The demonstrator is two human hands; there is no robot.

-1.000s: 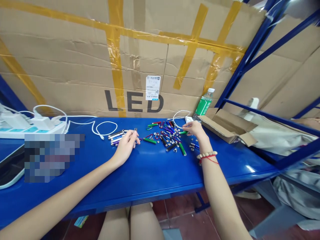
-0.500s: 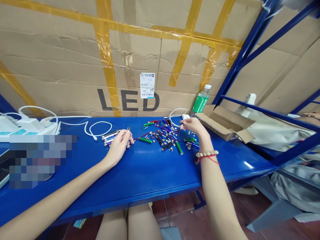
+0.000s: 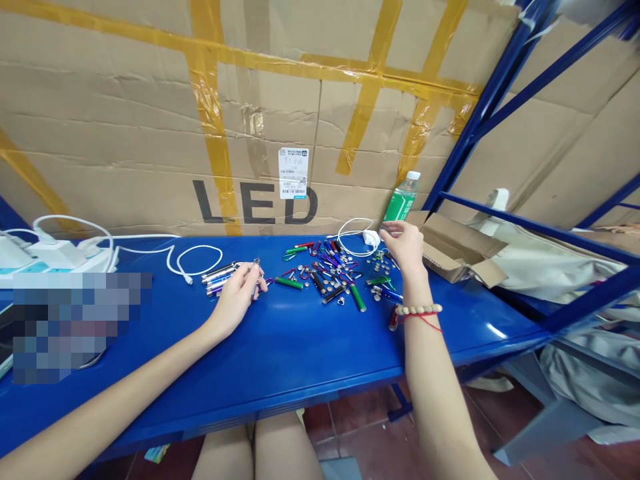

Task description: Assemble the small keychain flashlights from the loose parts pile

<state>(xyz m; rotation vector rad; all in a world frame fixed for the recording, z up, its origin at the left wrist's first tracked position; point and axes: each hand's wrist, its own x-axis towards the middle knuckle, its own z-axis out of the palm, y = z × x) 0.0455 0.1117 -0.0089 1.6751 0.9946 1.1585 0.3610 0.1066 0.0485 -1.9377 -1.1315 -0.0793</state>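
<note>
My left hand (image 3: 240, 290) is closed around a small metal keychain flashlight (image 3: 257, 262), of which only the silvery end shows above the fingers. Beside it on the left, several similar flashlights (image 3: 214, 281) lie side by side. My right hand (image 3: 404, 248) hovers at the far right, its fingertips apart near the bottle and above a scatter of small round silver pieces (image 3: 379, 265); nothing shows between them. Between the hands is a loose pile of coloured flashlight bodies, such as a green tube (image 3: 357, 297) and a black tube (image 3: 318, 283), with carabiner clips (image 3: 305, 272) among them.
An open cardboard box (image 3: 453, 257) and a green-labelled bottle (image 3: 401, 199) stand at the back right of the blue table (image 3: 300, 360). A white charger (image 3: 371, 237) with its cable lies behind the pile. Power strips and cables (image 3: 55, 253) occupy the left, before a large carton (image 3: 150, 133).
My right hand has moved right and slightly up, from the edge of the pile toward the bottle. The small pale piece seen at its fingertips no longer shows. My left hand stays in place.
</note>
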